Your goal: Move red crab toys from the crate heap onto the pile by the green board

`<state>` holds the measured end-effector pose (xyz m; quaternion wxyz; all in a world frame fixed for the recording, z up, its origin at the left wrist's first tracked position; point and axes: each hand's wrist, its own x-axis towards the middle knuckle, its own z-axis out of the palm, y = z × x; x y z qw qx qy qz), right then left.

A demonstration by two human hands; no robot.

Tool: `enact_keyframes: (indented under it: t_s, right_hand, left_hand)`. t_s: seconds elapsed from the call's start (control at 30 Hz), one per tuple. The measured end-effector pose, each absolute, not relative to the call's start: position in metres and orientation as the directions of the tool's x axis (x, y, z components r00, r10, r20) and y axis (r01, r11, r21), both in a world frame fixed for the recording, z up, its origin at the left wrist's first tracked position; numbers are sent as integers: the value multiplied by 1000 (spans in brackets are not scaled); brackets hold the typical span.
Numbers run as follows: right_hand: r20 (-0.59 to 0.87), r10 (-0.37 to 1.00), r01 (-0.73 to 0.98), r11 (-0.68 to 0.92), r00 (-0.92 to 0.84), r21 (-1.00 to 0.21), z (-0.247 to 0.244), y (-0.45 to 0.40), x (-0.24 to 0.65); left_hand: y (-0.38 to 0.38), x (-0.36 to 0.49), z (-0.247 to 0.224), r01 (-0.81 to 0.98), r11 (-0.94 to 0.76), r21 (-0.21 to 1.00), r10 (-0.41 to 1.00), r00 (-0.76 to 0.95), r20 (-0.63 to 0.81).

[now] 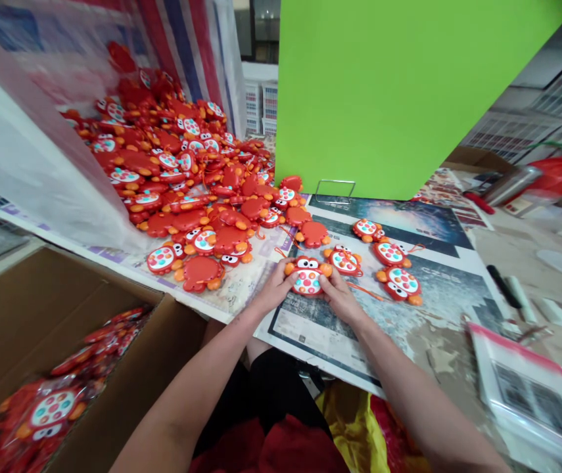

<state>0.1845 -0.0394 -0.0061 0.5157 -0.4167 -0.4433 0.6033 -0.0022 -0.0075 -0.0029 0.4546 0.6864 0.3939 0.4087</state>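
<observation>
Between both hands I hold a red crab toy [306, 281] with big white eyes, orange claws and a white belly of coloured buttons. My left hand [277, 286] grips its left side, and my right hand [338, 295] grips its right side, thumbs on the front. Just right of it on the table lies another crab toy [344, 261], with a few more farther right, such as a face-up crab toy [401, 284]. An orange cord [365, 291] lies near my right hand. To the left, a large pile of crab toys [187, 171] spills out of a striped sack [182, 46].
A tall green board [384, 98] stands behind the table. At lower left, an open cardboard box [127, 368] contains bagged crab toys [51, 414]. On the right are a pink-edged plastic bag [532, 387], a black stick-like object [503, 286] and a blurred red object [561, 171].
</observation>
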Motion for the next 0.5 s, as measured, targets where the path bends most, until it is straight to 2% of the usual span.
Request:
enact_keyframes:
  t_s: [0.17, 0.27, 0.37, 0.5]
  right_hand:
    - [-11, 998, -176, -22, -64, -984, -7, -42, 179]
    - [-29, 998, -179, -39, -57, -983, -8, -39, 180]
    - [-35, 999, -248, -41, -27, -968, -5, -34, 187]
    - [29, 987, -445, 99, 160, -890, 1, -32, 200]
  left_hand:
    - [-8, -2, -3, 270, -248, 930, 942, 292, 166]
    - [-8, 0, -3, 264, -232, 936, 946, 285, 155]
    - [-5, 4, -8, 135, -222, 966, 944, 278, 178]
    - [-1, 6, -16, -48, -180, 983, 945, 269, 186]
